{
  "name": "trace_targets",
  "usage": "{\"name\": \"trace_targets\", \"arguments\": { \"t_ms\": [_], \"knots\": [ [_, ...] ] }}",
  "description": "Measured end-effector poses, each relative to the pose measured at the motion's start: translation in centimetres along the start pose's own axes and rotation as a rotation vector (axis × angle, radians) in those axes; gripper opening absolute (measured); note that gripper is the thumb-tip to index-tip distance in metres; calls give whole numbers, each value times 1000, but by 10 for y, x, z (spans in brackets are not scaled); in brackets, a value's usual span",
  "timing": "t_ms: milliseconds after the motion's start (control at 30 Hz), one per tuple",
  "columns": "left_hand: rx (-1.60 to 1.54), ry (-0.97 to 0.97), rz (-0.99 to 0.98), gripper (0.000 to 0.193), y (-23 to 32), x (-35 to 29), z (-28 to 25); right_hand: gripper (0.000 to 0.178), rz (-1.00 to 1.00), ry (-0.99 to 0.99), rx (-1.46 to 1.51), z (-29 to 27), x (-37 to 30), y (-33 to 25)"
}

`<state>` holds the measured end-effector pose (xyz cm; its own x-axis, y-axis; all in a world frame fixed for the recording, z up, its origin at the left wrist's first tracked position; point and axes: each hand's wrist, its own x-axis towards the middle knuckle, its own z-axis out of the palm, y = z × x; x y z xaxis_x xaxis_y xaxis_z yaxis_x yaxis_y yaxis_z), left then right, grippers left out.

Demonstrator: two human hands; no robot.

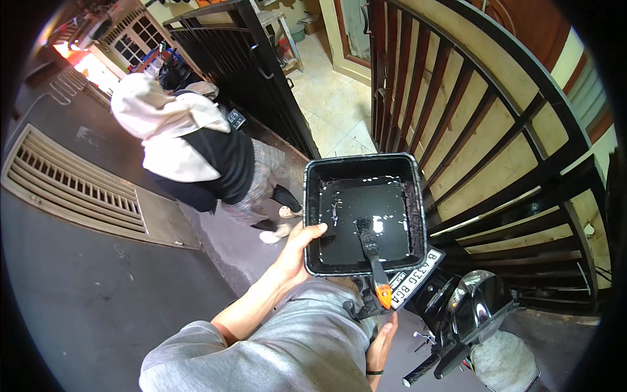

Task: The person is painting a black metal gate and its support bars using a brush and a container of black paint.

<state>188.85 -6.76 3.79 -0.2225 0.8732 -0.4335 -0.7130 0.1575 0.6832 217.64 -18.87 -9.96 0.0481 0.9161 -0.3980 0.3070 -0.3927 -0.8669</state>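
My left hand [297, 251] grips the left side of a square black tub [312, 196], its thumb over the rim. Glossy black liquid that looks like paint [343, 209] covers the bottom of the tub. A paintbrush [377, 271] leans on the near rim, bristles in the liquid and its orange-tipped handle sticking out toward me. Below the tub, by my grey shirt, is my right hand [384, 340], with a dark band at the wrist. Its visible fingers are stretched out, and I see nothing held in them.
A dark barred gate leaf [483, 111] curves along the right; another leaf [251, 72] stands at the upper left of a tiled floor [326, 111]. A motorbike [470, 313] is close on my right. A person in a pale head covering [202, 144] walks in the alley, beside a grey wall [98, 287].
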Motion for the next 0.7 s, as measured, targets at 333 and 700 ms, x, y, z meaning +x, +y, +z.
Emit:
{"name": "trace_targets", "arguments": {
  "t_ms": [333,700],
  "knots": [
    [-60,153,20,39,55,84,-41,68,161,-204,38,35,74,-93],
    [-34,105,-28,43,169,300,-91,85,340,-292,-146,229,330,-119]
  ]
}}
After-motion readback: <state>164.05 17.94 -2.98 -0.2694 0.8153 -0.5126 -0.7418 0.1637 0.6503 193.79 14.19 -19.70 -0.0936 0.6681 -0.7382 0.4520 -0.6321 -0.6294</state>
